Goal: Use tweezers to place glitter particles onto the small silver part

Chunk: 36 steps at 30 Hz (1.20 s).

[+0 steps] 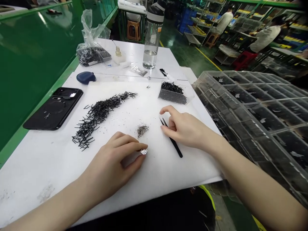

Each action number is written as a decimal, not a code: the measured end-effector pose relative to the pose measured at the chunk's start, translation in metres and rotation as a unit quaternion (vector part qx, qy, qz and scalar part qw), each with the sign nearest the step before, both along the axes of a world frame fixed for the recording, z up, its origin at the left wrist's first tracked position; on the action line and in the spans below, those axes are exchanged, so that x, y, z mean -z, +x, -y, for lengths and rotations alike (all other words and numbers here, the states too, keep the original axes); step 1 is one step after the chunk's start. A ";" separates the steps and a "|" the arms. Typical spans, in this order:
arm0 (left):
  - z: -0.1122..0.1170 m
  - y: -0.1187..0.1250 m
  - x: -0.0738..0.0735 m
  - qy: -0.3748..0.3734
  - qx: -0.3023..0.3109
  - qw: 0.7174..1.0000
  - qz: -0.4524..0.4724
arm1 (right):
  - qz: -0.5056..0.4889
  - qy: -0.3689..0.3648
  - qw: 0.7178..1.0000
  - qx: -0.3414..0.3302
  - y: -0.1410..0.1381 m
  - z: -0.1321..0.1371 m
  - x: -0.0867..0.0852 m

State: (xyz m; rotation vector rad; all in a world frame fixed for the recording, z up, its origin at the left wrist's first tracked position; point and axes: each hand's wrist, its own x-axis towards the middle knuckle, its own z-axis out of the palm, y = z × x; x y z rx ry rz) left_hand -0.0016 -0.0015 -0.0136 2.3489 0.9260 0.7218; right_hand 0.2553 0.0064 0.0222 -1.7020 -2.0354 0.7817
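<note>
My left hand [115, 157] rests on the white foam sheet [154, 170], its fingertips pinching a small shiny metal piece [143, 151]. My right hand [180, 126] grips black pointed tweezers [173, 142], whose tips rest near a small heap of grey grit [142, 131]. To the left lies a long tangled mass of black wire-like pieces [97, 117]. Beyond my right hand, a clear wedge-shaped container [172, 95] holds more black pieces.
A black phone [54, 109] and a blue pouch [86, 77] lie left of the sheet. Behind stand a plastic bag of dark parts [92, 53] and a water bottle [152, 38]. A clear compartment tray [252, 118] sits right. A co-worker [264, 38] sits among shelves.
</note>
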 end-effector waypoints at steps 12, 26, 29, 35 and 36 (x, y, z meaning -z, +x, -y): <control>0.002 0.001 -0.001 -0.006 -0.014 1.000 0.016 | -0.437 -0.032 0.898 -0.038 0.006 -0.024 0.013; 0.003 0.002 -0.009 -0.034 -0.018 0.999 -0.021 | -0.352 -0.022 0.936 -0.004 0.002 -0.019 0.029; 0.003 0.002 -0.009 -0.044 -0.026 0.998 -0.028 | -0.263 0.030 0.963 -0.052 0.003 -0.018 0.026; 0.001 0.002 -0.009 -0.059 -0.027 0.997 -0.041 | -0.207 0.090 0.974 0.017 -0.001 -0.018 0.024; 0.001 0.002 -0.009 -0.060 -0.026 0.997 -0.041 | -0.214 0.084 0.973 0.032 -0.001 -0.018 0.025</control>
